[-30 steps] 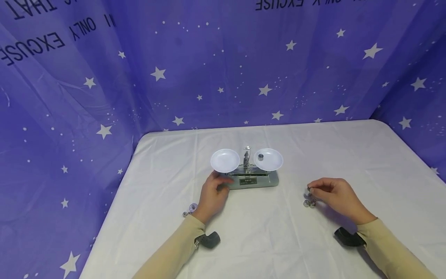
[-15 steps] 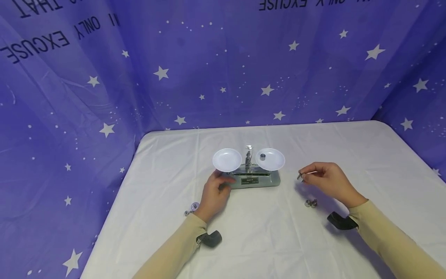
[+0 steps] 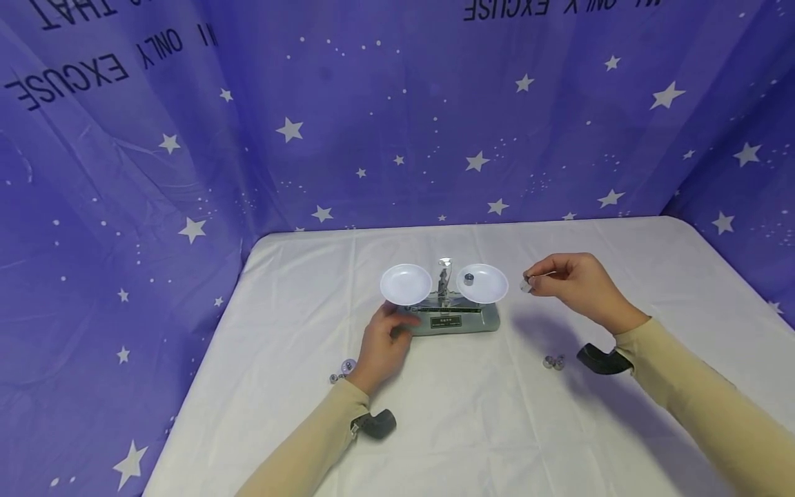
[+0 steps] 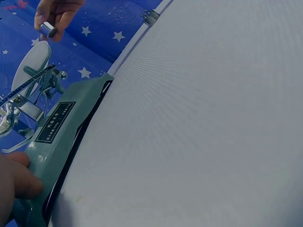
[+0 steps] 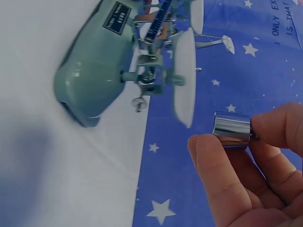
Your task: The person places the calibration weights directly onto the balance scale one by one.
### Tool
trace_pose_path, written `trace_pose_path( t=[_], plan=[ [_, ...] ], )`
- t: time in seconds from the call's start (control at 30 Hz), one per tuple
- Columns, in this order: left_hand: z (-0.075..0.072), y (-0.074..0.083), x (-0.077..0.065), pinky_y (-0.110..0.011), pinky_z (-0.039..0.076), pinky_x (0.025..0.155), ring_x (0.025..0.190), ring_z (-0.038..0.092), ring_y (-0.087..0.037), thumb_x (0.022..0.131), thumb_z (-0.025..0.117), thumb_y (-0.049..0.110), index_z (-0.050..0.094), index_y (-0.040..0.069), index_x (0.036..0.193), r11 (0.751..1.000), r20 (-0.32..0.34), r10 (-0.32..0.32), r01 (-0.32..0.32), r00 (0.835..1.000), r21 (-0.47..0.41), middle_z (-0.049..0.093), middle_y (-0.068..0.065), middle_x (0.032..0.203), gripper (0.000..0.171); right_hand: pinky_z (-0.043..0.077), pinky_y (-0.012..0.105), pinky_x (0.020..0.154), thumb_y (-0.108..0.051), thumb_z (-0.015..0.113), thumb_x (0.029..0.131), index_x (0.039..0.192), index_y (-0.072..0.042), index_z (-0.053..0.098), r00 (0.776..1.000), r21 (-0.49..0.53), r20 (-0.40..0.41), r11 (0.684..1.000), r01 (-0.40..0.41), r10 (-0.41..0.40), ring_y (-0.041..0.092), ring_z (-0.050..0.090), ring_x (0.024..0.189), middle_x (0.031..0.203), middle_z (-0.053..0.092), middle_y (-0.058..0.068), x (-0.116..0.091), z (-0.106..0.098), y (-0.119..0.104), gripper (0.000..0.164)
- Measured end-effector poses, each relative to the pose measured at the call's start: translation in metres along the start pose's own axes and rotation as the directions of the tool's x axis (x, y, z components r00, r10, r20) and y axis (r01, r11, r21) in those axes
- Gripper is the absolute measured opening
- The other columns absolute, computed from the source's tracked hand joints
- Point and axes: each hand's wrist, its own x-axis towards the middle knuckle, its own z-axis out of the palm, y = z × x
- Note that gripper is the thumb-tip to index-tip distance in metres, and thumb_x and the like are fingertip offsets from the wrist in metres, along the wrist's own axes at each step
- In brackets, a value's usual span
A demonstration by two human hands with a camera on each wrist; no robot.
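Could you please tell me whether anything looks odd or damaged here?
Only the black printed lettering on the purple, white-starred fabric backdrop seems odd: it hangs upside down. The green two-pan balance stands upright, no damage visible.

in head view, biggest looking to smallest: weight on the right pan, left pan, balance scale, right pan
1. Balance scale as a whole
2. Left pan and right pan, too alike to rank apart
3. Weight on the right pan

A white-covered bench (image 3: 459,421) holds a green balance scale (image 3: 446,322) at center frame, small metal weights (image 3: 333,378) lower left of it, more metal weights (image 3: 548,362) lower right.
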Motion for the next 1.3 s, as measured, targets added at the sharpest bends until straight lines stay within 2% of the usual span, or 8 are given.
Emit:
trace_pose_path(
  t=[0.13, 0.27, 0.4, 0.67, 0.9, 1.3],
  plan=[
    [0.000, -0.001, 0.000, -0.056, 0.045, 0.112, 0.133, 0.056, -0.043, 0.079, 0.061, -0.005, 0.077, 0.005, 0.092, 1.000, -0.001, 0.004, -0.004, 1.000, -0.002, 0.064, -0.022, 0.132, 0.024, 0.060, 0.022, 0.077, -0.010, 0.067, 0.092, 0.107, 0.002, 0.074, 1.000, -0.006, 0.014, 1.000, -0.002, 0.002, 0.002, 0.072, 0.082, 0.105, 0.077, 0.007, 0.009, -0.001, -0.012, 0.021],
    [0.000, -0.001, 0.000, -0.056, 0.045, 0.111, 0.132, 0.057, -0.042, 0.079, 0.061, -0.005, 0.077, 0.006, 0.092, 1.000, -0.001, 0.004, -0.004, 1.000, 0.004, 0.064, -0.022, 0.132, 0.024, 0.062, 0.026, 0.079, -0.009, 0.067, 0.092, 0.108, 0.004, 0.073, 0.999, -0.001, 0.034, 1.000, -0.003, 0.003, 0.002, 0.072, 0.083, 0.109, 0.076, 0.013, 0.018, 0.002, -0.020, 0.022],
    [-0.001, 0.002, 0.000, -0.056, 0.044, 0.112, 0.134, 0.056, -0.042, 0.079, 0.060, -0.005, 0.077, 0.006, 0.092, 1.000, 0.005, -0.006, 0.006, 1.000, -0.003, 0.064, -0.022, 0.133, 0.024, 0.063, 0.026, 0.079, -0.009, 0.068, 0.091, 0.107, 0.003, 0.073, 0.998, 0.003, 0.057, 1.000, -0.002, 0.002, 0.002, 0.071, 0.084, 0.113, 0.074, 0.019, 0.029, 0.006, -0.025, 0.021],
    [-0.003, 0.004, -0.001, -0.054, 0.042, 0.116, 0.138, 0.052, -0.041, 0.079, 0.061, -0.005, 0.077, 0.004, 0.093, 0.999, 0.020, -0.031, 0.031, 0.999, -0.008, 0.061, -0.022, 0.140, 0.023, 0.058, 0.021, 0.075, -0.015, 0.071, 0.090, 0.104, -0.003, 0.077, 0.997, -0.060, 0.075, 0.998, 0.022, -0.018, 0.008, 0.068, 0.086, 0.106, 0.076, 0.014, 0.046, 0.020, -0.033, 0.019],
    [-0.002, 0.003, 0.000, -0.055, 0.044, 0.113, 0.134, 0.055, -0.042, 0.078, 0.060, -0.005, 0.077, 0.005, 0.092, 1.000, 0.010, -0.006, 0.006, 1.000, 0.001, 0.063, -0.023, 0.134, 0.024, 0.056, 0.022, 0.073, -0.013, 0.069, 0.089, 0.102, -0.004, 0.078, 0.996, -0.108, 0.081, 0.993, 0.039, -0.030, 0.016, 0.066, 0.086, 0.100, 0.077, 0.012, 0.054, 0.029, -0.038, 0.018],
    [-0.001, 0.002, 0.000, -0.055, 0.045, 0.112, 0.132, 0.057, -0.042, 0.079, 0.061, -0.005, 0.077, 0.004, 0.093, 1.000, 0.003, -0.006, 0.006, 1.000, -0.003, 0.064, -0.023, 0.132, 0.023, 0.053, 0.023, 0.075, -0.013, 0.069, 0.088, 0.099, -0.005, 0.079, 0.997, -0.128, 0.076, 0.992, 0.020, -0.010, 0.016, 0.063, 0.086, 0.096, 0.077, 0.010, 0.059, 0.036, -0.038, 0.017]
  ],
)
